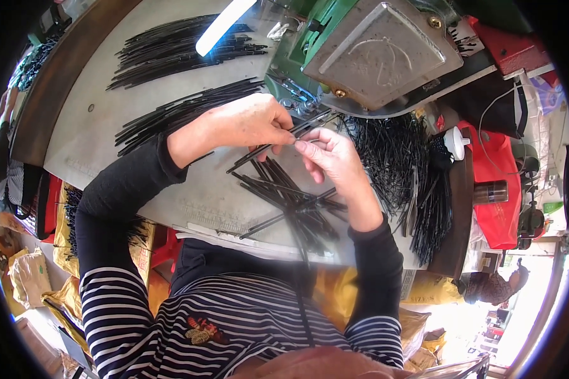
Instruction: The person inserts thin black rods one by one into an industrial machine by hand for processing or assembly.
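Observation:
My left hand [243,123] and my right hand [335,156] meet over the middle of the table, just in front of a green machine [327,25]. Both are closed in a pinch, fingertips almost touching, on thin black rods [240,165] that slant between them. The rods' far ends reach toward the machine's working part, where fingers and metal partly hide them. Below my hands, a crossed pile of loose black rods [291,201] lies near the table's front edge. Left of my left hand sits a neat bundle of black rods [152,123].
Another rod bundle [177,54] lies farther back, beside a lit white lamp tube [224,28]. A tangled heap of thin black pieces [385,151] covers the right side under the machine's grey metal cover [385,60]. A brown rim [50,88] borders the pale table [82,136].

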Motion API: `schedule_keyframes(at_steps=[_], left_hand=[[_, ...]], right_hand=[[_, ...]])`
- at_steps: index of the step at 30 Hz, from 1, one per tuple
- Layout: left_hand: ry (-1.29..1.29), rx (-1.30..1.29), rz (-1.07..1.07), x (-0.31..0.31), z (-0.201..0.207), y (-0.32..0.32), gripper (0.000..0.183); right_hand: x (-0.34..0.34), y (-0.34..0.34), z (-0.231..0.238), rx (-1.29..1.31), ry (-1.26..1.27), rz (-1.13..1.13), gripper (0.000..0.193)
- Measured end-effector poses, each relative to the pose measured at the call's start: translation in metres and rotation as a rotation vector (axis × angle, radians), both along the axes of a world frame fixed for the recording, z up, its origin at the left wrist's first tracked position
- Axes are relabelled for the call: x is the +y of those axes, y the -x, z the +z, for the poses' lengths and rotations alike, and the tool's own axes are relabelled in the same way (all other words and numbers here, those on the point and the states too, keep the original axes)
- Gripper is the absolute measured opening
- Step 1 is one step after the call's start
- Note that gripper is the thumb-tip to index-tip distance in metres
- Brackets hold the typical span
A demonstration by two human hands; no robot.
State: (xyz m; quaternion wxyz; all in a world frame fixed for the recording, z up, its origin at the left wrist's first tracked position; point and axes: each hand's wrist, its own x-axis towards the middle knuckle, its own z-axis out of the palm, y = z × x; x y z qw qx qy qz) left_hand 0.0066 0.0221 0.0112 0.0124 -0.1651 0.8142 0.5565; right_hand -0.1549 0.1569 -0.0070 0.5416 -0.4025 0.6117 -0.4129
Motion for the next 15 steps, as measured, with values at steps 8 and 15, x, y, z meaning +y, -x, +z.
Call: schedule_keyframes(at_steps=[8,15], left_hand=[[-0.143,-0.002,-0.042,-0.012,-0.006,-0.002,0.029],[-0.02,0.075,0.08,-0.024,0.004,-0.004,0.037]], right_hand=[[-0.003,0.02,0.0,-0.323,0.074,-0.091,0.027],[-0.004,0.038,-0.002,-0.407,0.241,-0.263,0.024]])
